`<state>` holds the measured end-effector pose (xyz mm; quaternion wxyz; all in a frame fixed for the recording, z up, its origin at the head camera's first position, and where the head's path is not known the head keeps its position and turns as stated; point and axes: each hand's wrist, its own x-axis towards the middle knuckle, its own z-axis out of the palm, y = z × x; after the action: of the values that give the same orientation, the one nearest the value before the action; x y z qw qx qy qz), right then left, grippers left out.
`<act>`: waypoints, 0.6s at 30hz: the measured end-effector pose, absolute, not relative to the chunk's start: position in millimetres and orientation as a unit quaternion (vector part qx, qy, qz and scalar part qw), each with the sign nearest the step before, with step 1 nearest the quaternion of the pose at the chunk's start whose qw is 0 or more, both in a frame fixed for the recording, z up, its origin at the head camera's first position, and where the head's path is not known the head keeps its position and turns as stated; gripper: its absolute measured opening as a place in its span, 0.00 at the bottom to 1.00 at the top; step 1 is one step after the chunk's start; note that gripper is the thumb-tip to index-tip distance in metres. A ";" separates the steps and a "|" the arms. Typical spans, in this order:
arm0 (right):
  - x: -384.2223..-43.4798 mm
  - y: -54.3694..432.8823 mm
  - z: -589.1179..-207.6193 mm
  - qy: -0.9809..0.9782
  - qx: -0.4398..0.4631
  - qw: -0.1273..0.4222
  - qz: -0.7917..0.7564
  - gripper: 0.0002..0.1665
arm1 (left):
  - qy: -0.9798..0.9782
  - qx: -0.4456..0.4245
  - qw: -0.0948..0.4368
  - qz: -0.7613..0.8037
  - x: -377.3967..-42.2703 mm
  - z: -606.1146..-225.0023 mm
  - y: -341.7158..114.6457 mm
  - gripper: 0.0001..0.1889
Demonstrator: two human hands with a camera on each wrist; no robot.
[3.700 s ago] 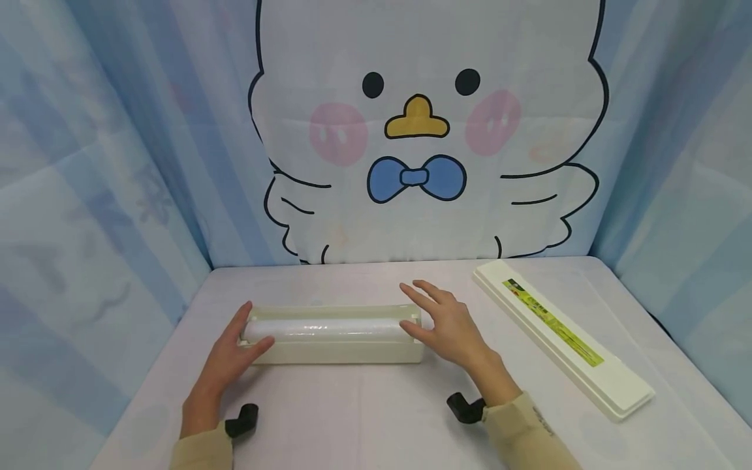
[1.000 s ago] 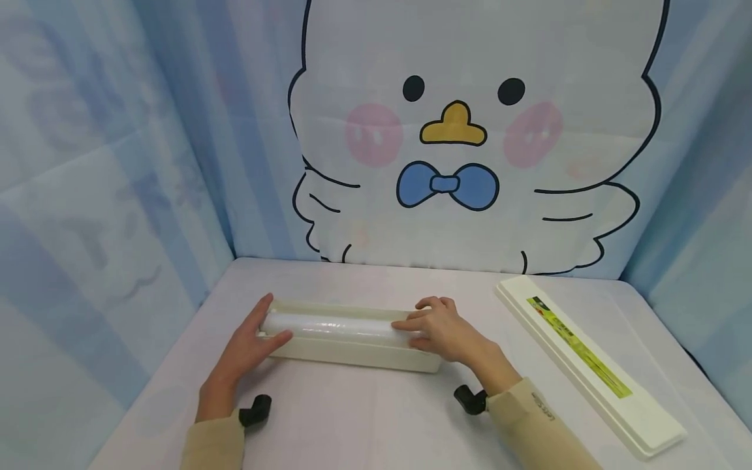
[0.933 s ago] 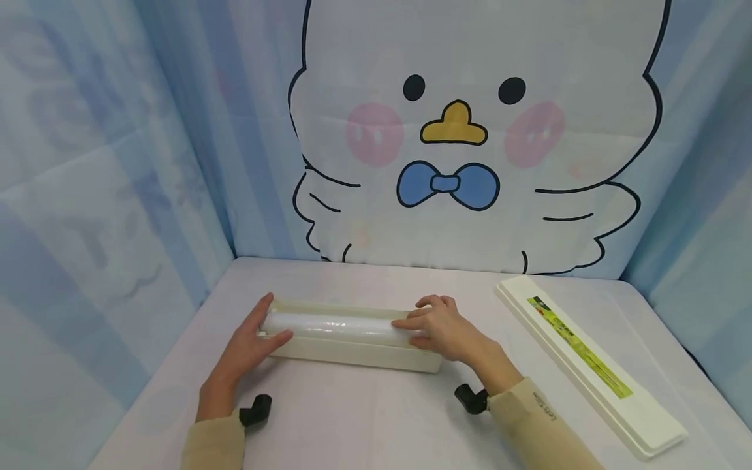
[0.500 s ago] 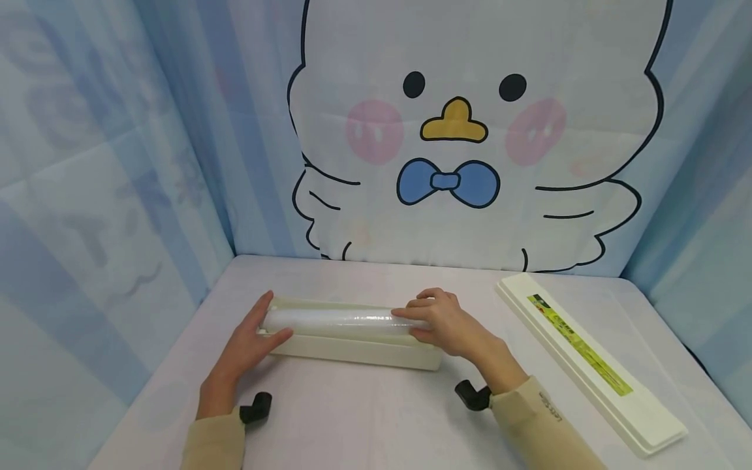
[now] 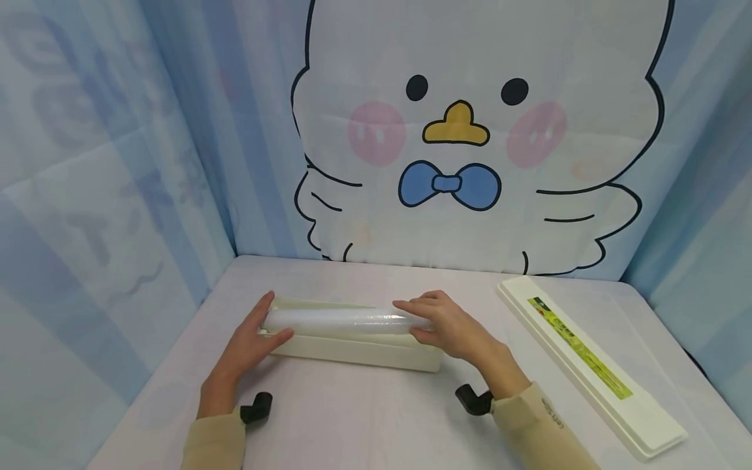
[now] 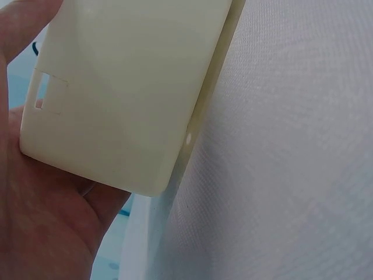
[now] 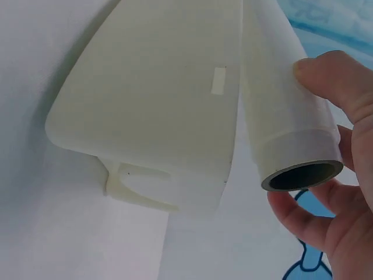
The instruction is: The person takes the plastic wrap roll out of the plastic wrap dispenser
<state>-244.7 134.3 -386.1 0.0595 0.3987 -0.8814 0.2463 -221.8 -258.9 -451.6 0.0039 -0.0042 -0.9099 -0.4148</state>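
Observation:
A long cream cling film box (image 5: 364, 353) lies lidless on the table, its trough facing up. My left hand (image 5: 243, 349) grips its left end, thumb along the front wall and fingers at the back; the left wrist view shows the box's end wall (image 6: 122, 99) inside that hand. With thumb and fingers my right hand (image 5: 452, 328) holds the right end of the white cling film roll (image 5: 341, 320). That end is raised above the trough, while the left end stays low between the box walls. In the right wrist view the roll's hollow core (image 7: 303, 176) shows beside the box.
A long cream lid (image 5: 587, 372) with a yellow-green label lies slantwise on the right of the table. The white-covered table (image 5: 352, 418) backs onto a blue curtain with a cartoon bird (image 5: 446, 228). Black wrist mounts (image 5: 256, 408) stick out inward from both sleeves.
The right hand, spread over the box's right end at first, has taken hold of the roll and raised its right end from the trough. The left hand keeps its grip on the box.

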 end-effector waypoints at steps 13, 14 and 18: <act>-251.2 136.2 -411.1 -0.817 0.445 0.159 0.332 0.27 | -0.907 -0.026 0.016 -0.420 -221.1 -451.6 -261.7 0.52; -251.8 135.4 -413.2 -0.810 0.452 0.169 0.334 0.26 | -0.907 -0.027 0.017 -0.420 -221.3 -451.6 -261.9 0.52; -253.7 130.9 -419.7 -0.788 0.476 0.197 0.338 0.24 | -0.908 -0.030 0.019 -0.417 -222.0 -452.4 -262.5 0.52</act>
<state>-253.7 130.9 -419.7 0.1972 0.4760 -0.7875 0.3382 -222.0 -262.5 -452.4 0.0190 -0.0302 -0.9084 -0.4166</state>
